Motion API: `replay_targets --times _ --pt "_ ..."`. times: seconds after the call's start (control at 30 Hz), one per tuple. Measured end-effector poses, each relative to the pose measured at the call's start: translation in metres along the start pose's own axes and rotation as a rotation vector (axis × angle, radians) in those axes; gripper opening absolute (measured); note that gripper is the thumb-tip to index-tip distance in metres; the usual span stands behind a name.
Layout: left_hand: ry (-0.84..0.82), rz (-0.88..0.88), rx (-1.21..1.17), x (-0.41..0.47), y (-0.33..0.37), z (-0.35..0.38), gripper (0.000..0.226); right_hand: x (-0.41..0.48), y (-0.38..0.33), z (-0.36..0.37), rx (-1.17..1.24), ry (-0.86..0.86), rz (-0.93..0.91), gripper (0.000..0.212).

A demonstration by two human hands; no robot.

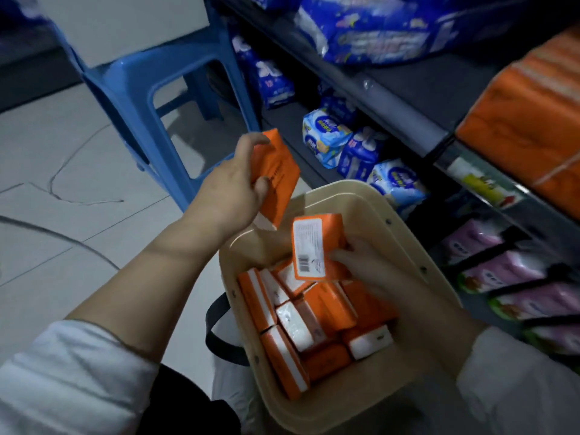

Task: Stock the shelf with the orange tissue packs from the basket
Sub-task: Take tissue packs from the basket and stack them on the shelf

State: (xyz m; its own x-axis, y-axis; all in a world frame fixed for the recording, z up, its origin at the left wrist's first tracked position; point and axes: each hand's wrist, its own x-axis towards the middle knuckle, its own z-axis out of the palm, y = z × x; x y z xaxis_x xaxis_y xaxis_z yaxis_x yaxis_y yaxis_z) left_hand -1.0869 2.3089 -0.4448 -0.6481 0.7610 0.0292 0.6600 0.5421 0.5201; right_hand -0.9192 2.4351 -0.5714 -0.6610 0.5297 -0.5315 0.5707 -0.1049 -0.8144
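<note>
Bottom centre: a beige basket (345,196) is seen from above, with a black handle (216,328) folded down at its left side. It holds a loose heap of orange tissue packs (326,306), some flat and some on edge with white sides showing; the task is judged barely begun.

- The right hand (370,271) is inside the basket. Its fingers are curled round a labelled pack (309,249), barcode up, raised just above the heap.
- The left hand (232,186) is above the basket's far left rim. A second pack (276,174) is pinched between thumb and fingers, tilted and clear of the basket.

Risks, as judged:
- The tilted pack is held by its edges only, so a slip on the smooth wrap would drop it to the floor.
- With both hands loaded, placing is awkward and stacked stock may be knocked.

Right side: the shelf (408,98) carries stacked orange packs (527,120) at upper right, the likely destination. Blue-and-white packs (345,142) sit on a lower level. A blue stool (141,89) stands at upper left.
</note>
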Motion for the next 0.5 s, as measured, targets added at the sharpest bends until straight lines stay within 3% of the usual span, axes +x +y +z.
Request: replay_targets --times 0.1,0.2,0.27,0.4,0.5 --pt "0.029 0.039 -0.005 -0.002 0.008 0.004 0.031 -0.027 -0.023 -0.010 0.189 0.142 -0.089 0.013" --pt "-0.008 0.095 -0.076 -0.004 0.018 0.017 0.022 -0.059 -0.047 -0.030 0.223 0.363 -0.263 0.021" --pt "-0.059 0.109 -0.169 -0.014 0.034 0.025 0.022 -0.087 -0.061 -0.046 0.111 0.514 -0.368 0.018" --pt "-0.090 0.112 -0.419 -0.047 0.081 0.036 0.060 -0.147 -0.063 -0.070 -0.331 0.631 -0.622 0.020" --pt "-0.173 -0.008 -0.742 -0.069 0.115 0.034 0.045 -0.178 -0.044 -0.083 -0.694 0.646 -0.700 0.044"
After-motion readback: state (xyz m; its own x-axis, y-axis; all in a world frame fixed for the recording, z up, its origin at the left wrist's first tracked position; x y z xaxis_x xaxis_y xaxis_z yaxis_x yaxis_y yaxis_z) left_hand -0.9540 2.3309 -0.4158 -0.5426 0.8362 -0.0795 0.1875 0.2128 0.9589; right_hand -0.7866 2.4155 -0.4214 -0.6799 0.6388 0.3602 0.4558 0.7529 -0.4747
